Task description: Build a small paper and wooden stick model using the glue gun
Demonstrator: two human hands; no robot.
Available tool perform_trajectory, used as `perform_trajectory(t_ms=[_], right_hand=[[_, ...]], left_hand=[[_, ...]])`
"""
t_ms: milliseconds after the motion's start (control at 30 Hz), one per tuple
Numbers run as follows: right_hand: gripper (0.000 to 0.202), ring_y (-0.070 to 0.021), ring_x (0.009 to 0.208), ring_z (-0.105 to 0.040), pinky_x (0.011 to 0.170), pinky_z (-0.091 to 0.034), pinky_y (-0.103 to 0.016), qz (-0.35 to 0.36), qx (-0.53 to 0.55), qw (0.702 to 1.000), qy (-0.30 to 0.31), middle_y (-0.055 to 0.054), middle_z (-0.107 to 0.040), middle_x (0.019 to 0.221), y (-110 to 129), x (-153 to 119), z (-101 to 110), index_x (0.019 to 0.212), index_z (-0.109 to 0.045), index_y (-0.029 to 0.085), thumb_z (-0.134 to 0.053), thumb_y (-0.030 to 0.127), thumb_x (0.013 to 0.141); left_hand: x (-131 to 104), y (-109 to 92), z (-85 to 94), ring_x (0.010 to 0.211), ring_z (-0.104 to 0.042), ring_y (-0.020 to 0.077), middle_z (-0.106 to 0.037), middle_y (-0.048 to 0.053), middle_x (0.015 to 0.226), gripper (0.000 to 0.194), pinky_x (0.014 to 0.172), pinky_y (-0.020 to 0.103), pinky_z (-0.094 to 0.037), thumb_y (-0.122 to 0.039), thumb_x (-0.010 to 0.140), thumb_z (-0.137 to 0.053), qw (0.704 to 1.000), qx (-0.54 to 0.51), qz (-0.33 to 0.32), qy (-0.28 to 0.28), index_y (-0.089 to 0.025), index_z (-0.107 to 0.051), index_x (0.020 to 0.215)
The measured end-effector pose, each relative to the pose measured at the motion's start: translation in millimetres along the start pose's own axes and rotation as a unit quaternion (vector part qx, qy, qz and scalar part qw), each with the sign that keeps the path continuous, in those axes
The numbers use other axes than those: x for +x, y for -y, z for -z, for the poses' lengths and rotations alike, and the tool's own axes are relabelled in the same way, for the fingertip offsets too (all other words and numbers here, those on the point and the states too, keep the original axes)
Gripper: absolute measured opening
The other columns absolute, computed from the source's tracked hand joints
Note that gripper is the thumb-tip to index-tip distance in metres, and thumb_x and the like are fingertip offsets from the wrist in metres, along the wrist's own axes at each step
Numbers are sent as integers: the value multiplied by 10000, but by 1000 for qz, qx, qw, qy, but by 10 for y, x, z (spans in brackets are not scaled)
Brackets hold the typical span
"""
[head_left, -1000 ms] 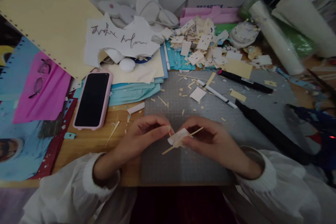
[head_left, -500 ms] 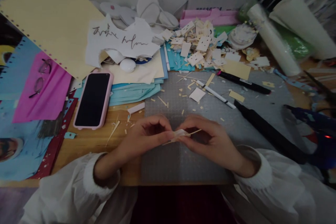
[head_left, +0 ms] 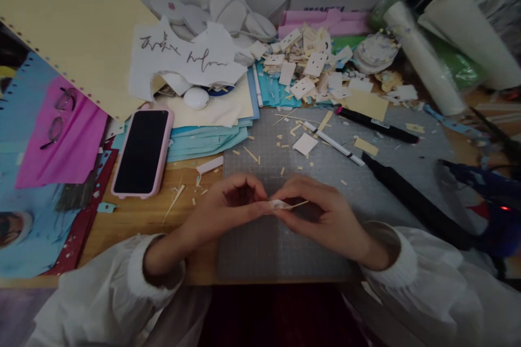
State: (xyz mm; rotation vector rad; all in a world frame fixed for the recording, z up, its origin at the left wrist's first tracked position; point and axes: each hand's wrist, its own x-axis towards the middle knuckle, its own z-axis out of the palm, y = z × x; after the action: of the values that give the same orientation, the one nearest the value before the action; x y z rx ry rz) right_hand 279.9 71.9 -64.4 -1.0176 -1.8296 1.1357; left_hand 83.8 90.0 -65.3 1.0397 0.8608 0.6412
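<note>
Between my two hands is a small piece of white paper [head_left: 279, 204], with a thin pale strip [head_left: 300, 204] sticking out to the right. My left hand [head_left: 232, 203] pinches the paper's left end between thumb and fingertips. On the other side, my right hand [head_left: 321, 211] pinches its right end, the strip passing by its fingers. Both hands are just above the grey cutting mat [head_left: 260, 257]. Fingertips hide much of the paper, so its full shape does not show. A white square piece [head_left: 305, 144] lies on the mat beyond them.
A phone in a pink case [head_left: 142, 152] lies left. Ahead are a white pen [head_left: 334, 143], a black marker [head_left: 376, 124] and a heap of paper pieces [head_left: 309, 65]. A black-handled tool [head_left: 415, 200] and a dark blue glue gun [head_left: 496, 211] with a red light lie right.
Both hands keep their pinch on the paper. The paper has turned slightly and shows a narrower face, and less of the strip shows. The whole view has shifted a little.
</note>
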Motion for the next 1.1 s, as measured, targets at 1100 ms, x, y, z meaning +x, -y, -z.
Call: perform_trajectory(t_ms=[1100], right_hand=[[136,-135,789,-607,701,-512,-292,49,-17,998,31,-15,-657,870,-47,-80,-8,991,-614,246,-604,179,874]], left_hand=[[15,7,16,625,-485,77,-539,-34,690,163,570,186,-395,-256,785,-699,1000,20,5,-9,-146,-580,760]])
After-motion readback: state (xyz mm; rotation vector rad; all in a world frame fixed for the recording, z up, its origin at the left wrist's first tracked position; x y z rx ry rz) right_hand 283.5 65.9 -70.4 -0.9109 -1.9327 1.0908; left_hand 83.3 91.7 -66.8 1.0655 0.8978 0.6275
